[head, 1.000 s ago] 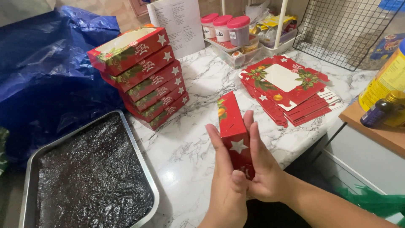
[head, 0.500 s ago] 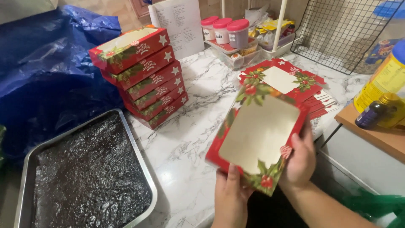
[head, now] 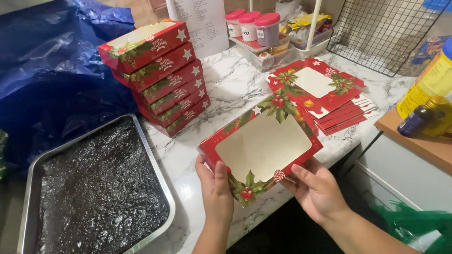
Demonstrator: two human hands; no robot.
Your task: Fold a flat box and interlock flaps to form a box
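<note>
Low in the middle of the frame, the left hand [head: 215, 188] and the right hand [head: 316, 188] are both clamped on the lower edges of a red window box [head: 260, 147] with holly print, held above the marble worktop [head: 235, 89]. By the look of it, six made-up boxes [head: 156, 70] are stacked at upper left, while a pile of flat box blanks [head: 325, 94] waits at upper right, so much folding seems left. A metal tray [head: 155, 174] of dark brownie sits at lower left, uncut. Pink-lidded jars [head: 252, 23] stand at top centre beside a white printed sheet [head: 200, 21].
</note>
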